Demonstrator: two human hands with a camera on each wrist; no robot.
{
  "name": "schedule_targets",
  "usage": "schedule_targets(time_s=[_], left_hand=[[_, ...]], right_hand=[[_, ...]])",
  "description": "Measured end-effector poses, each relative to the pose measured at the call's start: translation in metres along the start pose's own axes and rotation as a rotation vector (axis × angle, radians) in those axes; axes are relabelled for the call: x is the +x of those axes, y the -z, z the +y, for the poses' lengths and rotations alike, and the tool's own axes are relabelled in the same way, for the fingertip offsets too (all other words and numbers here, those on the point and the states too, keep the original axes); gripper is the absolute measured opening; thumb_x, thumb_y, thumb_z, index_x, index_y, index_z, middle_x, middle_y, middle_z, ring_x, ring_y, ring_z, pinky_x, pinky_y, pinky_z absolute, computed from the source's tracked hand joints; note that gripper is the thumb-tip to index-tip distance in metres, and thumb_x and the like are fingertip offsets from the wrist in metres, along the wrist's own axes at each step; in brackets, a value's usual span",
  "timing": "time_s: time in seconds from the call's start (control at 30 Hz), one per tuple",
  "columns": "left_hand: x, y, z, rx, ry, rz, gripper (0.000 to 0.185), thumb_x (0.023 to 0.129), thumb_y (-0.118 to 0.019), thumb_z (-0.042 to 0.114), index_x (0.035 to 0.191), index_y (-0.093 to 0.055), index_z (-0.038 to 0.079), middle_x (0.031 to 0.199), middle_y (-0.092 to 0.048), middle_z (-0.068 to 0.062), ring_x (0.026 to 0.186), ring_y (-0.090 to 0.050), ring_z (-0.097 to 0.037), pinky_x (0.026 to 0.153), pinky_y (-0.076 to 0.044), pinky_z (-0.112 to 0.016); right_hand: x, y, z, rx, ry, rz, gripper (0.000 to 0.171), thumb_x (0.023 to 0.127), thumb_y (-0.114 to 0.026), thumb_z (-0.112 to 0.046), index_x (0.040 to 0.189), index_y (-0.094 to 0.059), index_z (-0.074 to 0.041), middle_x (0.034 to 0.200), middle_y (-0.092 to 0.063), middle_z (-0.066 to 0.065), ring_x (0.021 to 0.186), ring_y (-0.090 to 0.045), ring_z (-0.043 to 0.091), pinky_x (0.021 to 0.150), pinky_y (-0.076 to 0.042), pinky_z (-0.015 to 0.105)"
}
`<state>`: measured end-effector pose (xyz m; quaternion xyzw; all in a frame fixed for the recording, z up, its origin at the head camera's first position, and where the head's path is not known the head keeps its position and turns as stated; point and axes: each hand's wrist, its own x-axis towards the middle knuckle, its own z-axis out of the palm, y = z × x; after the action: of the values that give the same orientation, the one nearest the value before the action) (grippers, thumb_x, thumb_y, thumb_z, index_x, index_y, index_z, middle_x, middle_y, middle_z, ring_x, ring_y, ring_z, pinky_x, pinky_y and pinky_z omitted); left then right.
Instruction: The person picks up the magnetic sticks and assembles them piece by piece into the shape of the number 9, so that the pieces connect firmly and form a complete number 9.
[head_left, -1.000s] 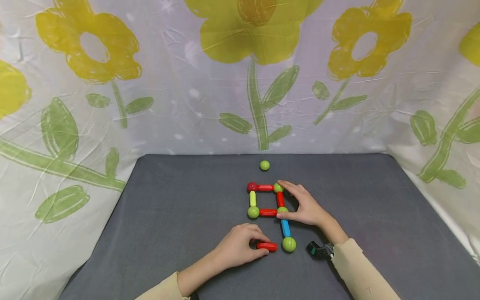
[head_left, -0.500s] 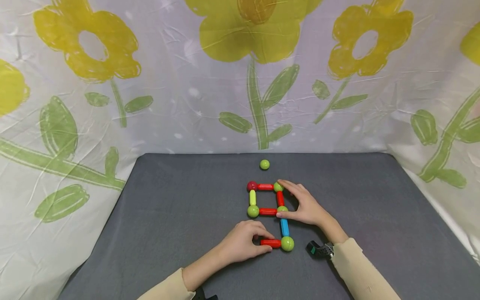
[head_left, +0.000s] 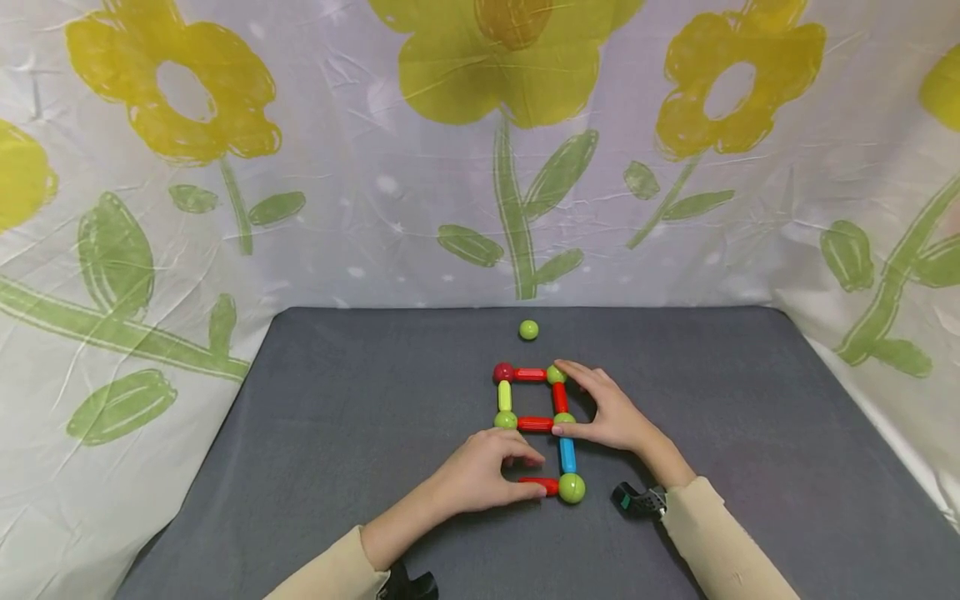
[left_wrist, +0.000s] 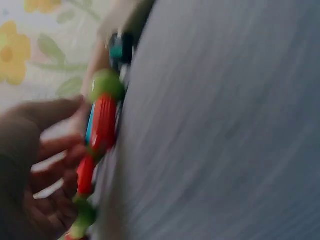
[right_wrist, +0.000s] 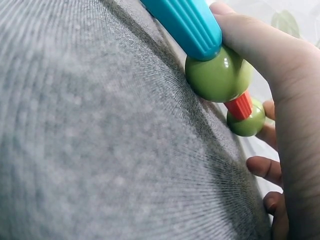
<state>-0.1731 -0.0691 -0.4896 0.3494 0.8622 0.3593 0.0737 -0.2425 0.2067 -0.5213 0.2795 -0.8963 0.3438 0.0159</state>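
A square of toy building sticks and balls lies on the grey table. It has a red ball [head_left: 503,372], a yellow-green stick [head_left: 505,396], several red sticks and green balls. From its near right corner, a blue stick [head_left: 567,456] leads to another green ball [head_left: 572,488], where a red stick [head_left: 551,483] joins from the left. Beside that red stick is my left hand [head_left: 476,473], thumb and fingers spread apart around it. My right hand [head_left: 611,415] holds the square's right side, thumb on the near green ball [right_wrist: 217,75], a finger at the far one [right_wrist: 246,120].
A loose green ball [head_left: 528,330] lies behind the square on the grey table [head_left: 360,392]. A black wrist device [head_left: 639,500] sits at my right wrist. A flower-print cloth [head_left: 337,208] hangs behind the table.
My left hand has moved the red stick rightward against the near green ball, then loosened its fingers and shifted slightly farther from me. The right hand stays in place.
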Motion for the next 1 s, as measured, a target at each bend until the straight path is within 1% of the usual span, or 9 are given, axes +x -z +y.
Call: schedule_targets(time_s=[0.07, 0.17, 0.3, 0.4, 0.5, 0.63, 0.73, 0.8, 1.0], left_hand=[[0.013, 0.011, -0.001, -0.008, 0.021, 0.039, 0.034, 0.09, -0.087, 0.038, 0.117, -0.083, 0.017, 0.101, -0.075, 0.008, 0.083, -0.061, -0.009, 0.073, -0.049, -0.022], [0.04, 0.031, -0.008, -0.028, 0.074, 0.134, 0.036, 0.092, -0.086, 0.034, 0.12, -0.081, 0.013, 0.104, -0.077, -0.003, 0.081, -0.063, -0.017, 0.07, -0.05, -0.027], [0.081, 0.052, -0.028, -0.024, 0.18, 0.294, 0.041, 0.094, -0.084, 0.031, 0.127, -0.078, 0.01, 0.119, -0.074, -0.011, 0.084, -0.062, -0.02, 0.072, -0.052, -0.033], [0.109, 0.059, -0.047, 0.022, 0.266, 0.358, 0.047, 0.095, -0.083, 0.033, 0.135, -0.073, 0.01, 0.128, -0.071, -0.011, 0.093, -0.065, -0.023, 0.079, -0.055, -0.039], [0.131, 0.059, -0.063, 0.063, 0.345, 0.349, 0.055, 0.095, -0.082, 0.035, 0.143, -0.068, 0.011, 0.134, -0.07, -0.01, 0.11, -0.068, -0.027, 0.092, -0.056, -0.046], [0.151, 0.055, -0.076, 0.076, 0.414, 0.297, 0.062, 0.093, -0.084, 0.039, 0.146, -0.066, 0.013, 0.136, -0.07, -0.011, 0.125, -0.065, -0.031, 0.106, -0.051, -0.052], [0.161, 0.053, -0.077, 0.084, 0.435, 0.265, 0.061, 0.092, -0.085, 0.039, 0.144, -0.068, 0.013, 0.134, -0.071, -0.011, 0.124, -0.065, -0.032, 0.108, -0.049, -0.051], [0.164, 0.051, -0.075, 0.094, 0.442, 0.251, 0.057, 0.093, -0.084, 0.038, 0.141, -0.07, 0.013, 0.133, -0.072, -0.011, 0.123, -0.066, -0.03, 0.108, -0.049, -0.05], [0.169, 0.046, -0.076, 0.088, 0.446, 0.276, 0.043, 0.094, -0.083, 0.033, 0.131, -0.077, 0.012, 0.125, -0.077, -0.008, 0.118, -0.069, -0.028, 0.11, -0.047, -0.05]], right_hand=[[0.0, 0.001, 0.0, 0.006, 0.002, 0.0, 0.098, 0.084, -0.089, -0.046, 0.164, -0.042, -0.016, 0.166, -0.044, 0.008, 0.128, -0.05, 0.029, 0.107, -0.045, 0.062], [0.0, 0.002, 0.001, 0.007, 0.011, 0.002, 0.097, 0.085, -0.088, -0.045, 0.164, -0.042, -0.015, 0.166, -0.044, 0.008, 0.128, -0.05, 0.029, 0.106, -0.045, 0.062], [0.0, 0.001, 0.002, 0.003, 0.021, 0.005, 0.097, 0.085, -0.088, -0.045, 0.164, -0.042, -0.013, 0.166, -0.044, 0.01, 0.128, -0.051, 0.031, 0.106, -0.045, 0.063], [0.0, -0.001, 0.003, 0.004, 0.018, 0.003, 0.097, 0.085, -0.089, -0.045, 0.164, -0.042, -0.015, 0.166, -0.045, 0.01, 0.128, -0.051, 0.031, 0.106, -0.045, 0.062], [0.0, -0.001, 0.002, 0.003, 0.013, -0.004, 0.097, 0.085, -0.088, -0.046, 0.164, -0.042, -0.015, 0.166, -0.044, 0.01, 0.131, -0.05, 0.032, 0.108, -0.044, 0.063], [-0.001, -0.001, 0.001, 0.01, 0.009, -0.005, 0.097, 0.084, -0.088, -0.046, 0.164, -0.043, -0.014, 0.166, -0.044, 0.01, 0.133, -0.049, 0.033, 0.109, -0.044, 0.063], [0.0, 0.001, 0.001, 0.005, 0.002, -0.005, 0.098, 0.083, -0.088, -0.047, 0.164, -0.043, -0.015, 0.166, -0.045, 0.01, 0.132, -0.05, 0.032, 0.108, -0.044, 0.063], [0.0, 0.002, 0.002, 0.0, -0.004, -0.007, 0.098, 0.083, -0.088, -0.047, 0.164, -0.043, -0.016, 0.166, -0.045, 0.009, 0.131, -0.05, 0.031, 0.109, -0.044, 0.062], [-0.001, 0.001, 0.003, 0.014, -0.012, -0.012, 0.098, 0.083, -0.089, -0.046, 0.164, -0.043, -0.016, 0.166, -0.044, 0.008, 0.131, -0.05, 0.03, 0.11, -0.043, 0.061]])
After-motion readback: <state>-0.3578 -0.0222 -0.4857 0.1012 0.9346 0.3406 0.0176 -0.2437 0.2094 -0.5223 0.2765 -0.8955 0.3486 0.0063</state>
